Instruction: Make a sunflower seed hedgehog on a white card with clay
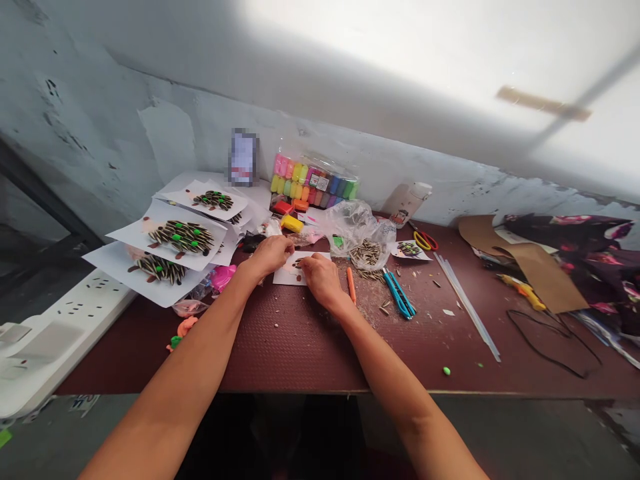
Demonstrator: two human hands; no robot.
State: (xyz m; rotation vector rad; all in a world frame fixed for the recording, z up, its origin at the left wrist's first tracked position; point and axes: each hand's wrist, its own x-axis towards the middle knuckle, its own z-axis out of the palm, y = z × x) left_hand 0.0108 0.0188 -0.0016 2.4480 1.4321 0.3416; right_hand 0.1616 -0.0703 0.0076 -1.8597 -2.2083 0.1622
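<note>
A white card [281, 279] lies on the table between my hands, bearing pale clay, a small brown piece and dark striped seeds. My left hand [271, 255] hovers at its upper left edge, fingers curled together; anything in them is hidden. From the right, my right hand [323, 279] reaches over the card with its fingertips pinched beside the seeds. What they pinch is too small to make out. Just right of that hand sits an orange stick-shaped tool [351, 285]. Further right, sunflower seeds [367, 255] spill from a clear plastic bag [356, 220].
Finished-looking hedgehog cards [183, 237] are stacked at left, near a white power strip [65, 330]. Behind stand coloured clay packs [315, 183], a phone [243, 158] and a white bottle [411, 203]. Rightward lie a teal cutter [399, 295], scissors [425, 240], glue sticks [470, 310] and a glue gun [525, 291].
</note>
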